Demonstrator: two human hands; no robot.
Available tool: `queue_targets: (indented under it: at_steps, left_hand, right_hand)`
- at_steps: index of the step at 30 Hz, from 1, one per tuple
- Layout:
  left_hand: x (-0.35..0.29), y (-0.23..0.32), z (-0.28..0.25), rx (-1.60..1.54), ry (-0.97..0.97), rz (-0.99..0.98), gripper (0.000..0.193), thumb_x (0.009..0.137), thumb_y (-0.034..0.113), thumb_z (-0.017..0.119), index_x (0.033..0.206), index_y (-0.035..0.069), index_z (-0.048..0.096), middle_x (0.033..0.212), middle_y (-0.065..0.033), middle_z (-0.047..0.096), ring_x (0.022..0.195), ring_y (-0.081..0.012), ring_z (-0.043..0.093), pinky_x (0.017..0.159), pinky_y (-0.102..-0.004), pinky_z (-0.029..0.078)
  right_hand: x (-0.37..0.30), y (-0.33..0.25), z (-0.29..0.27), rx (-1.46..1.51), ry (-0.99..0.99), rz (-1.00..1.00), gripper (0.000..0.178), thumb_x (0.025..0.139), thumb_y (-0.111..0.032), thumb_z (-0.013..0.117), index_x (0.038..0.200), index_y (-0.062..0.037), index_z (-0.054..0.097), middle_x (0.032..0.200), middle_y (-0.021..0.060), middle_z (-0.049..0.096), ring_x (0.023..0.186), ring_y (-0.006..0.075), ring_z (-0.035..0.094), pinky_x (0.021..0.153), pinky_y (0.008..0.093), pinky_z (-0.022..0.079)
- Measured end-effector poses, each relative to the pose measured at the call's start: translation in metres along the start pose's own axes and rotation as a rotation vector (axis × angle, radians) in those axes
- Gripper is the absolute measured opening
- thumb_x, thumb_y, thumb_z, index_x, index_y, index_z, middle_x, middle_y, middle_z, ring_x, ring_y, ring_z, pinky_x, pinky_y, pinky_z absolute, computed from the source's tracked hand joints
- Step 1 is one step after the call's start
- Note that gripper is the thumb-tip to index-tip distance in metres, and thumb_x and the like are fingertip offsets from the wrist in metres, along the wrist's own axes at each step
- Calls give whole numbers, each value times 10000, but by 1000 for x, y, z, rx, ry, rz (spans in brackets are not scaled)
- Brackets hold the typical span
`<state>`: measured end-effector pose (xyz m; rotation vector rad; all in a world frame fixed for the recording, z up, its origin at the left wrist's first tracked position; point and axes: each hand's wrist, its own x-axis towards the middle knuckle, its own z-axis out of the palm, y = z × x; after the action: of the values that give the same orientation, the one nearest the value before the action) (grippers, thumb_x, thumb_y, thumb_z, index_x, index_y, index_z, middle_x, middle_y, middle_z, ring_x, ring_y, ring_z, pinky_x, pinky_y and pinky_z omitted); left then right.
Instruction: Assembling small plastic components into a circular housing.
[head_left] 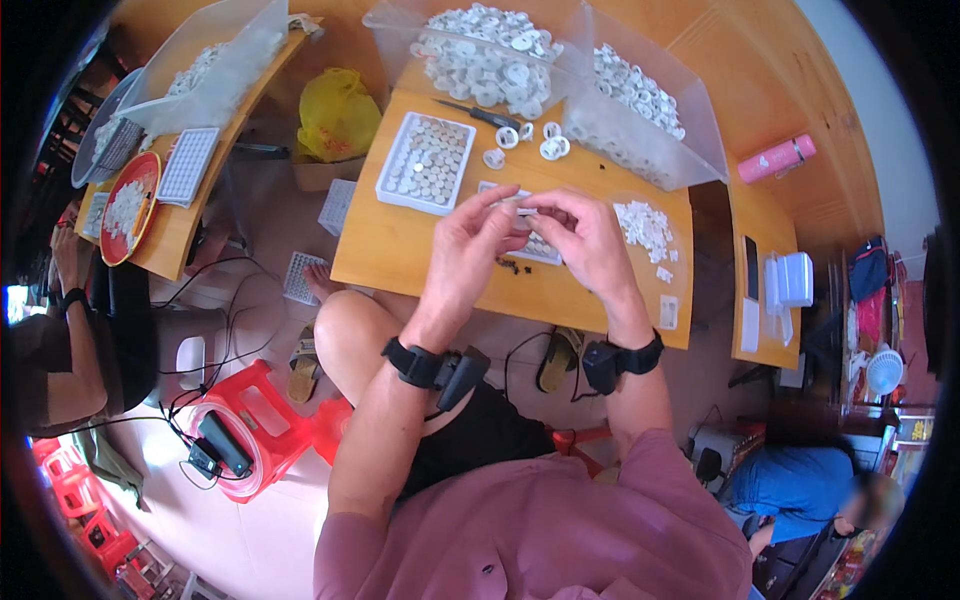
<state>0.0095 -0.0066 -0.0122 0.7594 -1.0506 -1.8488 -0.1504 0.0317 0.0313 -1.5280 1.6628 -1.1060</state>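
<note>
Above the wooden table (pixel 375 245), both hands meet and pinch a small white plastic part (pixel 522 212) between their fingertips. My left hand (pixel 470 240) is closed on its left side. My right hand (pixel 585 240) grips it from the right, fingers bent; its exact shape is mostly hidden by the fingers. Beneath the hands lies a small white tray (pixel 545 250) with round pieces, partly covered. To the left stands a white tray (pixel 428 160) filled with round, pale discs. A few tiny black pieces (pixel 515 267) lie just below my left fingers.
Clear bins (pixel 585 85) of white round parts stand at the table's back. Near them lie a dark screwdriver-like tool (pixel 478 113) and loose white rings (pixel 553 146). Small white pieces (pixel 643 228) are heaped at right. A person's arm (pixel 75 330) shows at far left.
</note>
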Motion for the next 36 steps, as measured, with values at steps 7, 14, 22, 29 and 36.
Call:
queue_targets:
  at_steps: [7,14,22,29,36]
  left_hand:
    - [2,6,-5,-213,-97,-203,295,986,125,582,1246,-15,587,1045,-99,674,923,-192,692,839,-284,580]
    - [-2,4,-9,-316,-119,-236,315,968,69,588,1266,-32,572,1109,-130,667,989,-213,678,894,-285,569]
    - [-1,8,-11,-444,19,-156,285,967,46,574,1234,-53,574,1137,-148,659,1047,-274,667,925,-318,568]
    - [0,4,-11,-415,-2,-123,259,955,23,568,1199,-64,579,1116,-165,651,1017,-291,675,924,-341,569]
    - [-4,11,-6,-378,-26,-191,303,949,9,566,1239,-77,561,1116,-152,653,1028,-287,671,931,-330,557]
  right_hand:
    - [7,-9,-10,-35,15,-38,142,844,-44,668,974,12,685,766,66,675,677,123,632,622,274,498]
    - [0,3,-11,8,47,-14,133,862,-70,670,964,8,700,761,70,687,690,90,628,624,260,496]
    - [-24,49,-10,-332,116,130,132,823,-110,690,924,-29,717,845,144,715,721,246,686,662,351,524]
    - [-28,44,-3,-521,103,143,102,807,-126,693,863,-43,713,864,126,696,813,312,676,734,402,523]
    - [-31,45,-6,-529,78,100,100,805,-112,692,867,-37,716,856,119,688,771,292,673,709,388,520]
